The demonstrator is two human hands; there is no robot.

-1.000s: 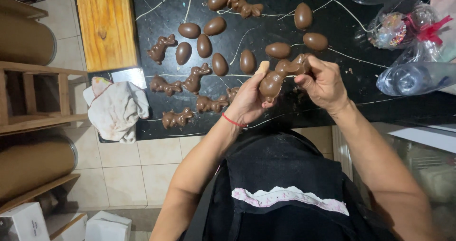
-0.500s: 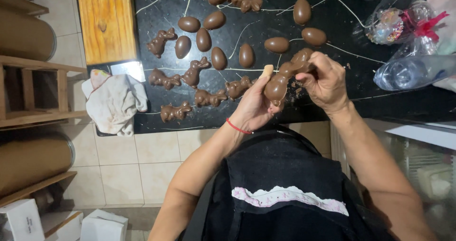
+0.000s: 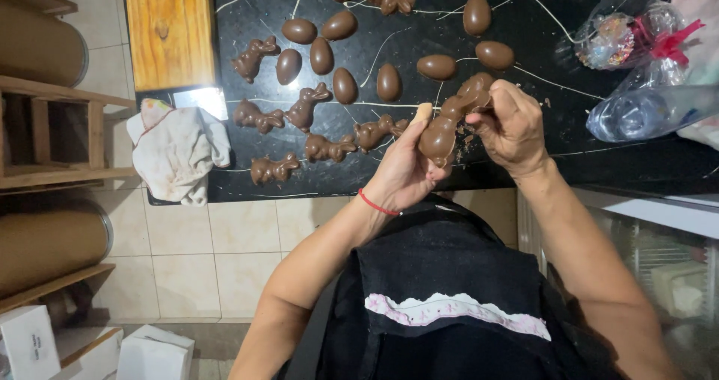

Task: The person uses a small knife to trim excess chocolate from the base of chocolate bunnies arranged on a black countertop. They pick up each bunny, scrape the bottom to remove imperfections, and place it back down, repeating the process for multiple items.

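My left hand grips the lower part of a chocolate bunny figure held above the near edge of a black counter. My right hand closes on the same figure's upper end, fingers curled over it. Small chocolate crumbs lie on the counter just beneath. Several chocolate bunnies and chocolate eggs lie spread over the counter beyond my hands, among thin white drizzle lines.
A white cloth hangs over the counter's left corner, beside a wooden board. Clear cellophane bags with a red ribbon lie at the right. Wooden shelving with cardboard rolls stands at the left, white boxes on the tiled floor.
Both hands keep hold of the chocolate bunny and have worked it slightly; the figure has shifted a little between the fingers. The view has drifted slightly.
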